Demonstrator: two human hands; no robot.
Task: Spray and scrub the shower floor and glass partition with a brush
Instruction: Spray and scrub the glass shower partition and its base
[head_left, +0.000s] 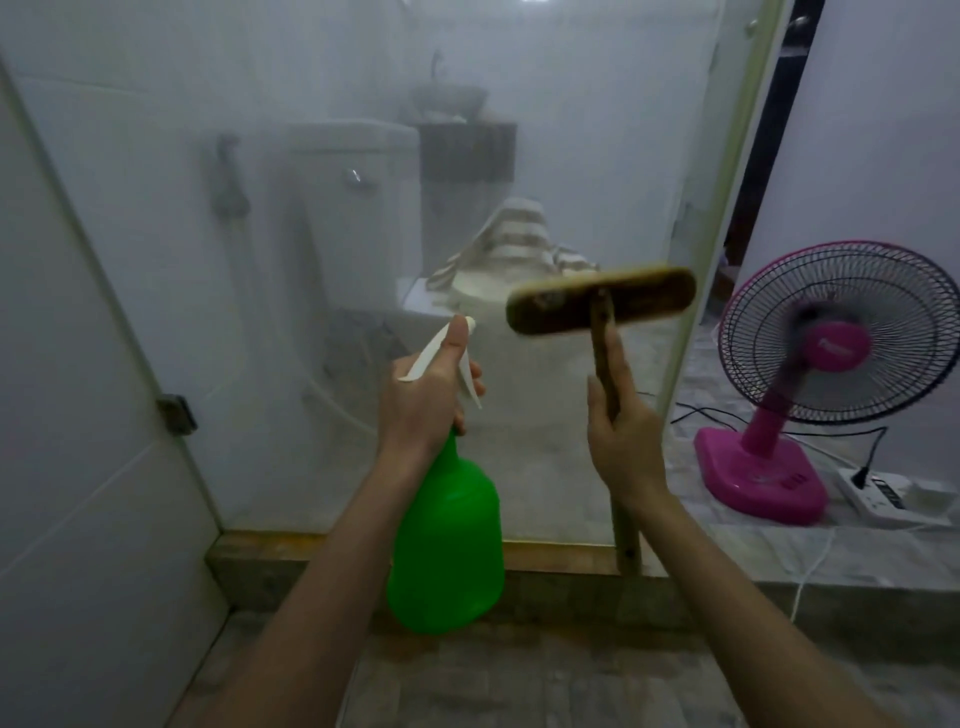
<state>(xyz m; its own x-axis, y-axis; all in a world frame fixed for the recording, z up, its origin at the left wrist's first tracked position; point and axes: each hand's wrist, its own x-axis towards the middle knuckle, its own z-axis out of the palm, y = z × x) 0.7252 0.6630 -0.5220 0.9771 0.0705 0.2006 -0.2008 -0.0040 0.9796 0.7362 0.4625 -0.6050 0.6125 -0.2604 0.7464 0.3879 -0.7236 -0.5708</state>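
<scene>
Faces the fogged glass partition (363, 260), within reach. Grips the green spray bottle (447, 535) by its neck in the left hand (426, 395), nozzle aimed at the glass. Clasps the brush (602, 300) by its handle in the right hand (621, 441), head raised, seemingly ready to scrub.

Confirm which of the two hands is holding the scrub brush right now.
The right hand, gripping the scrub brush by its wooden handle, head raised before the glass partition. The left hand grips the green spray bottle instead.

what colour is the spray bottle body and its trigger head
Bright green body with a white trigger head; the head view, the only one, shows it clearly.
</scene>
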